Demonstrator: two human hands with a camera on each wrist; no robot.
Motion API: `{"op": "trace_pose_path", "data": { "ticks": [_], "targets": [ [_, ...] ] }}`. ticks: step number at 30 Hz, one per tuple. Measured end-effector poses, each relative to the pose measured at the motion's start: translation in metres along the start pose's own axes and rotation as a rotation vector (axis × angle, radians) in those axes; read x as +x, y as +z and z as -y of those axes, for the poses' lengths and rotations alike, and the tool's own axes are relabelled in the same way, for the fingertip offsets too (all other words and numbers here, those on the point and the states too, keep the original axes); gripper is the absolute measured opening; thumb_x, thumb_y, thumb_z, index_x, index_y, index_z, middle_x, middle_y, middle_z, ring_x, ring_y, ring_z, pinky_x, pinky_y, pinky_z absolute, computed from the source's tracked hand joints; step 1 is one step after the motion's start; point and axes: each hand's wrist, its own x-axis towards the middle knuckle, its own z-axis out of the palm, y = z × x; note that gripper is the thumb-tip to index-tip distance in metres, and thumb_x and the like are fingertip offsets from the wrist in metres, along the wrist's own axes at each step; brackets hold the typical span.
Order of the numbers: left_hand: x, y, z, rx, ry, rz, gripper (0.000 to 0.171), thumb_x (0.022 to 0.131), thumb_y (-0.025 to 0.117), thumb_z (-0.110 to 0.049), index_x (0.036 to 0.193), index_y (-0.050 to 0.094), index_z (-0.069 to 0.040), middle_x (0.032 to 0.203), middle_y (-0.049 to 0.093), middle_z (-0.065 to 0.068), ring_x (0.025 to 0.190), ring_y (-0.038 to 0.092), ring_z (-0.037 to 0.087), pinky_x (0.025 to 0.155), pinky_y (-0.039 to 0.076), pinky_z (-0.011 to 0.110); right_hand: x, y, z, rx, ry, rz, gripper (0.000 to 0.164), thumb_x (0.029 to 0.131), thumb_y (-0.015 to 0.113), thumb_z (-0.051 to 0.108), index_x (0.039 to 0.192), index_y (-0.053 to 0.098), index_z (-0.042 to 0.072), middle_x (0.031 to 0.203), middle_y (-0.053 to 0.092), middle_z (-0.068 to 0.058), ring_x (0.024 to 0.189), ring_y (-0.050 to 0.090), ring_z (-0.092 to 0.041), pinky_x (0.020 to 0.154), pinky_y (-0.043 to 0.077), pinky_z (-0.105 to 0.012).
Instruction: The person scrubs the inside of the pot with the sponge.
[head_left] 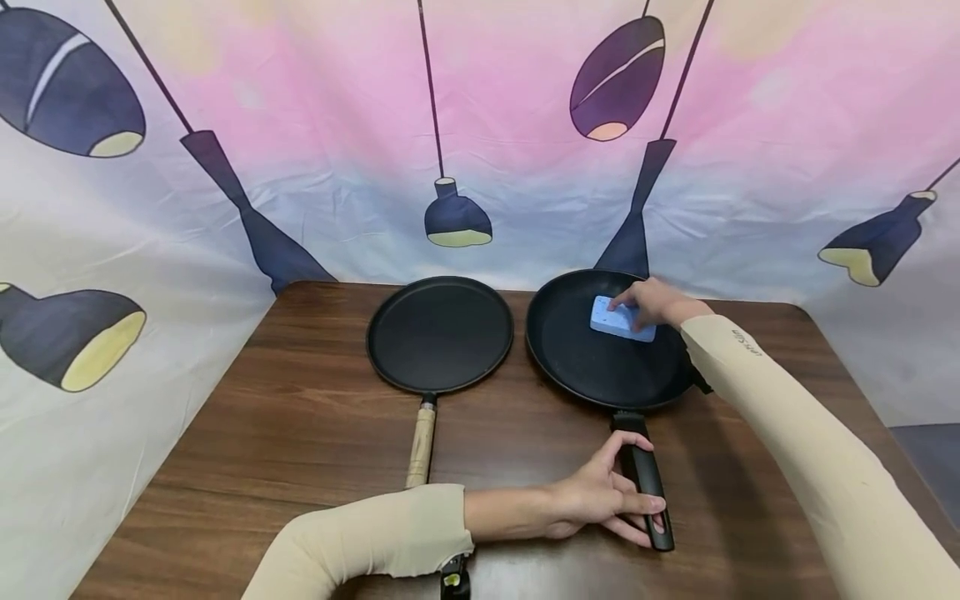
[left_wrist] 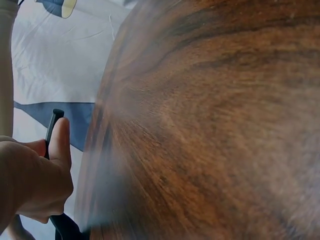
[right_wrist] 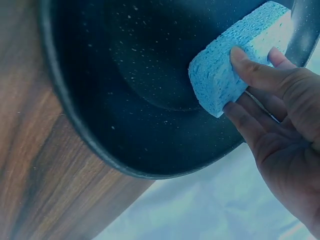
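Observation:
A deep black frying pan (head_left: pixel 577 358) sits on the right part of the table, its black handle (head_left: pixel 647 479) pointing toward me. My left hand (head_left: pixel 592 498) grips that handle, thumb and fingers on either side of it; in the left wrist view, the same hand (left_wrist: pixel 37 182) shows at the lower left. A light blue sponge (head_left: pixel 606 320) lies inside the pan, toward its far right. Thumb and fingers of my right hand (head_left: pixel 654 302) pinch it from above. Seen from the right wrist, the sponge (right_wrist: pixel 215 70) is tilted against the speckled pan surface (right_wrist: pixel 135 55).
To the left lies a flat round black pan (head_left: pixel 441 333) with a pale wooden handle (head_left: pixel 422 442), partly behind my left sleeve (head_left: pixel 375 529). Both pans rest on a brown wooden table (head_left: pixel 292 417). A cloth backdrop (head_left: pixel 337 150) with printed lamps hangs right behind the table's far edge.

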Motion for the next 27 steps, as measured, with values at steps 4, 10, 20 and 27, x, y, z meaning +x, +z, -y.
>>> {"op": "trace_pose_path", "data": {
  "ticks": [4,10,20,27],
  "targets": [
    [0.001,-0.003,-0.003,0.009,0.004,-0.005,0.054,0.088,0.062,0.004,0.127,0.039,-0.026,0.079,0.066,0.015,0.068,0.066,0.023,0.067,0.06,0.044,-0.003,0.003,0.0,0.024,-0.011,-0.002,0.053,0.075,0.075,-0.005,0.124,0.065,0.013,0.128,0.055,-0.028,0.119,0.051,-0.04,0.083,0.056,-0.042],
    [0.001,-0.003,-0.004,0.018,0.001,-0.008,0.053,0.089,0.062,0.003,0.126,0.039,-0.027,0.079,0.067,0.015,0.072,0.068,0.026,0.066,0.06,0.043,-0.02,0.007,0.003,-0.009,-0.058,0.037,0.054,0.076,0.077,0.003,0.126,0.063,0.015,0.127,0.056,-0.027,0.12,0.052,-0.039,0.088,0.054,-0.046],
    [0.001,0.001,-0.003,0.011,-0.02,-0.007,0.052,0.089,0.063,0.001,0.126,0.039,-0.027,0.081,0.068,0.016,0.074,0.068,0.027,0.067,0.06,0.043,-0.065,0.025,0.015,-0.035,-0.26,0.018,0.054,0.073,0.081,0.007,0.124,0.064,0.015,0.124,0.06,-0.022,0.097,0.065,-0.03,0.073,0.058,-0.036],
    [-0.001,-0.001,0.0,0.014,-0.013,0.006,0.053,0.089,0.063,0.002,0.127,0.038,-0.027,0.082,0.068,0.016,0.071,0.067,0.024,0.066,0.06,0.042,-0.074,0.037,0.008,-0.074,-0.322,-0.022,0.062,0.074,0.081,0.009,0.131,0.058,0.018,0.102,0.068,-0.014,0.072,0.058,-0.01,0.057,0.046,-0.019]
  ]
}}
